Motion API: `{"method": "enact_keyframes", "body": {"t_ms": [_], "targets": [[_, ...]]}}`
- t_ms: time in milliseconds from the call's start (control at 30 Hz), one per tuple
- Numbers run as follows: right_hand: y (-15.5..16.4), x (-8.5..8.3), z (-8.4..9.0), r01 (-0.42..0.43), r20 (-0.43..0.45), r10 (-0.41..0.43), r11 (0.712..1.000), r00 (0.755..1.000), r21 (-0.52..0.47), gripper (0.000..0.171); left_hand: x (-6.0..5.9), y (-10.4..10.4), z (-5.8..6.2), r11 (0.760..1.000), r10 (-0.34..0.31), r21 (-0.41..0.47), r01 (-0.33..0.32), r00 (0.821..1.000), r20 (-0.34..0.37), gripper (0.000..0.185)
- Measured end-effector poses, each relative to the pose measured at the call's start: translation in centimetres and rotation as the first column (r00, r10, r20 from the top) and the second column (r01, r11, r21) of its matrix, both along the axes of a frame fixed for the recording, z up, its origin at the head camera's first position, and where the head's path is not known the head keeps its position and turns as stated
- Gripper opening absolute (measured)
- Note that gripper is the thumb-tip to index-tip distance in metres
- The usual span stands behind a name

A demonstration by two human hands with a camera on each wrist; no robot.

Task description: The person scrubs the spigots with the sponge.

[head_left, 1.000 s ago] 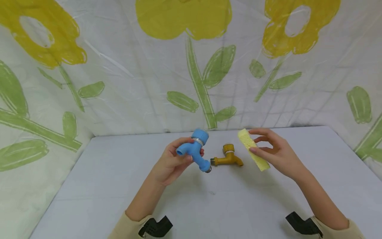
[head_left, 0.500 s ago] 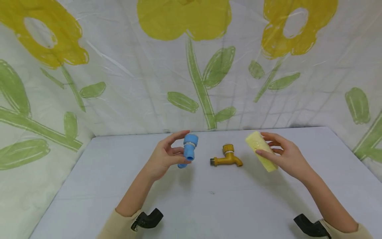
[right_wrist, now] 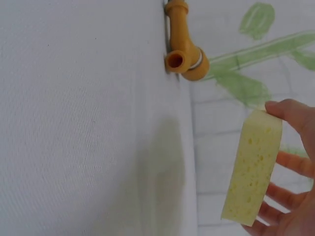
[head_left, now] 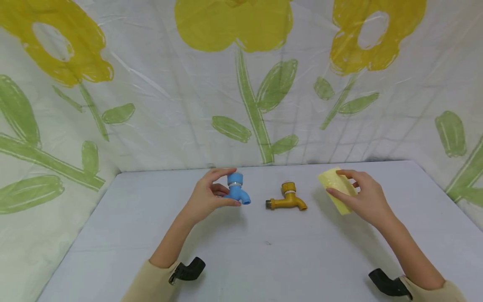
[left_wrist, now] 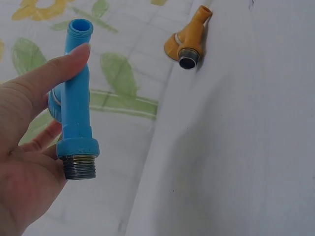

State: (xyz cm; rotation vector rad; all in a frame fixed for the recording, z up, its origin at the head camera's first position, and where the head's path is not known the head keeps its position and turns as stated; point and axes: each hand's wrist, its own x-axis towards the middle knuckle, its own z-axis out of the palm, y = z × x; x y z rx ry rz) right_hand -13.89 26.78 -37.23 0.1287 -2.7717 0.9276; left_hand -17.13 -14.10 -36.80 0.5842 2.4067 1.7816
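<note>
I see my left hand (head_left: 205,200) pinching the blue tap (head_left: 236,192) by its stiff, light plastic body above the counter (head_left: 264,260), the yellow tap (head_left: 287,199) lying at its 3 o'clock, while my right hand (head_left: 367,199) holds the soft, squashy sponge (head_left: 337,189).

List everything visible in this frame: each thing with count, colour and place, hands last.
blue tap: 1, blue with a metal threaded end, held above the table's left-centre
yellow tap: 1, mustard yellow, lying on the table between the hands
sponge: 1, pale yellow, held above the table's right side
table: 1, pale grey-white cloth surface
backdrop: 1, white sheet with yellow flowers and green leaves, behind the table
wrist cameras: 2, black, one on each wrist
left hand: 1, grips the blue tap
right hand: 1, holds the sponge
</note>
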Motion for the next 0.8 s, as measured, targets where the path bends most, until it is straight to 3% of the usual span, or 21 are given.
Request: {"method": "enact_keyframes", "body": {"t_ms": [333,800], "targets": [[-0.1,-0.9,-1.2,0.091,0.011,-0.091,0.995,0.996,0.047,0.064,-1.4,0.2,-1.6,0.980,0.006,-0.195,-0.036,0.988,-0.152,0.080],[-0.3,-1.6,-2.5,0.106,0.115,-0.115,0.991,0.987,0.077,0.069,-2.4,0.5,-3.2,0.950,-0.033,-0.311,-0.010,0.991,-0.133,0.077]]}}
